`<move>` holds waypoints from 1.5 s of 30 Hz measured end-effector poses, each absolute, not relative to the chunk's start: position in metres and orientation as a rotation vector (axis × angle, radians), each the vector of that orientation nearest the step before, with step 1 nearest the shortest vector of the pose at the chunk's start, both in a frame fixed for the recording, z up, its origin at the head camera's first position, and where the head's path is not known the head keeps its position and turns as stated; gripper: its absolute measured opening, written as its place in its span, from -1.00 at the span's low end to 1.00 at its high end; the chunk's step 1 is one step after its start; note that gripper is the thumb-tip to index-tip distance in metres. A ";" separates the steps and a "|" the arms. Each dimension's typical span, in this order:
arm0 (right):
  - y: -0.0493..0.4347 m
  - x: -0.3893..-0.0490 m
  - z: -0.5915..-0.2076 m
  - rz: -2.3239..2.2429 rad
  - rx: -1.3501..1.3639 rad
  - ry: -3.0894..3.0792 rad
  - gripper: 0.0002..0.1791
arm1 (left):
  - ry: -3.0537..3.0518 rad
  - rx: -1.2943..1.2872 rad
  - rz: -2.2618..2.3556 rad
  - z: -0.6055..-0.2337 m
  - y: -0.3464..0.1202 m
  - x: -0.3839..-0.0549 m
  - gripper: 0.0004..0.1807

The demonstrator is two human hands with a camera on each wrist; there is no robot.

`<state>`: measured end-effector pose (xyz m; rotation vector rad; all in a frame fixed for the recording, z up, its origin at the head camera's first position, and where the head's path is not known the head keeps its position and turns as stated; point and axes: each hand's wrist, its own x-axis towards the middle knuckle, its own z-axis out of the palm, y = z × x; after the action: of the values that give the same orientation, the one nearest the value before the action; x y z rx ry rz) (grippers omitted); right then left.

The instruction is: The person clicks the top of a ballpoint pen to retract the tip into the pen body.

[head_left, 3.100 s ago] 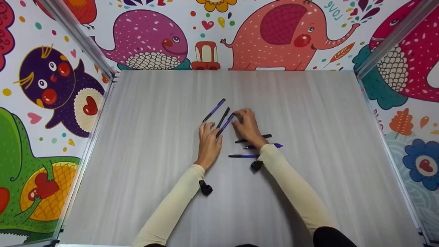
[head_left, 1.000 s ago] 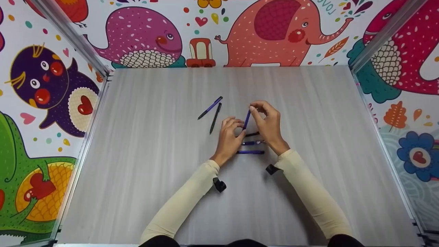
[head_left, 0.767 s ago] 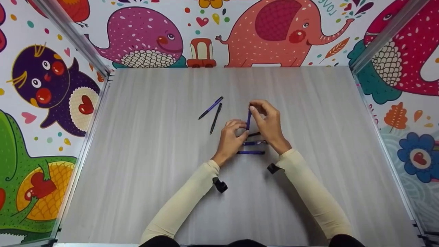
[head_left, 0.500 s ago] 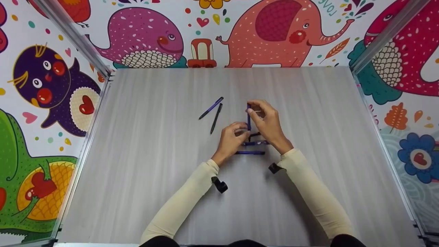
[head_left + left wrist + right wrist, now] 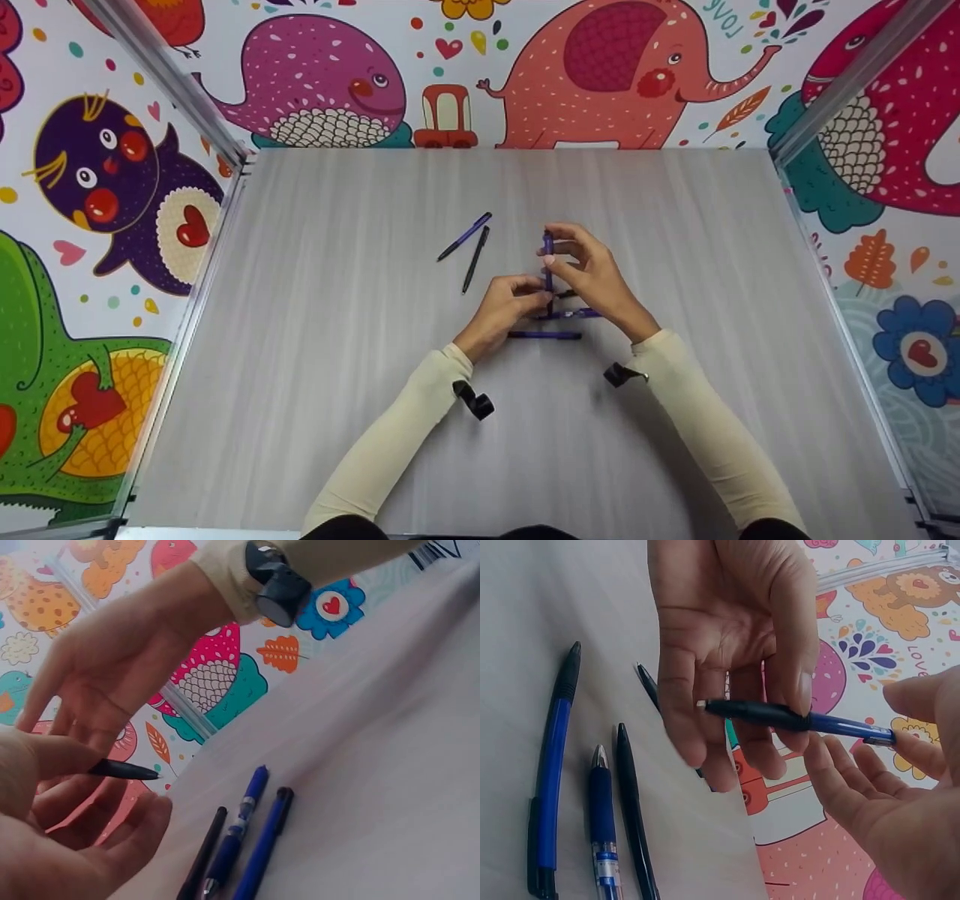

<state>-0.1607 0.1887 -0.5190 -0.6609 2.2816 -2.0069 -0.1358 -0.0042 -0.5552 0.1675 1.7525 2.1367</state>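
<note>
A pen [image 5: 847, 727] with a blue barrel and dark grip is held off the table, tip down. My left hand [image 5: 506, 311] pinches its dark grip between thumb and fingers. Around the pen's upper end are the bent fingers and thumb of my right hand [image 5: 600, 281]; one finger touches that end in the right wrist view. Under the hands lie a black pen [image 5: 632, 802], a blue pen with a clear section [image 5: 238, 829] and another blue pen [image 5: 546, 335]. The head view shows these partly covered by hands.
Left of the hands, a blue-and-black pen [image 5: 465, 236] and a black pen [image 5: 475, 259] lie slanted and close together. The grey table [image 5: 315, 285] is bordered by printed walls [image 5: 450, 75] with metal corner posts [image 5: 847, 86].
Three seconds ago, the held pen was beside the left pair. Both hands have brought it right. Over the last second it has turned from slanted to nearly straight in the head view.
</note>
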 end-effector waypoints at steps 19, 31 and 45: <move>0.199 -0.156 -0.517 -1.966 -0.627 2.231 -0.30 | 1.522 0.106 2.165 -0.555 -0.012 -0.135 -0.72; 0.198 -0.155 -0.519 -1.987 -0.638 2.296 -0.31 | 1.405 0.104 2.198 -0.554 -0.013 -0.134 -0.79; 0.198 -0.154 -0.520 -2.002 -0.637 2.307 -0.32 | 1.504 0.102 2.158 -0.554 -0.013 -0.133 -0.75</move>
<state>-0.1537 0.1977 -0.5196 -0.6369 2.3072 -2.0019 -0.1332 -0.0135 -0.5541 0.1018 1.5036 2.1576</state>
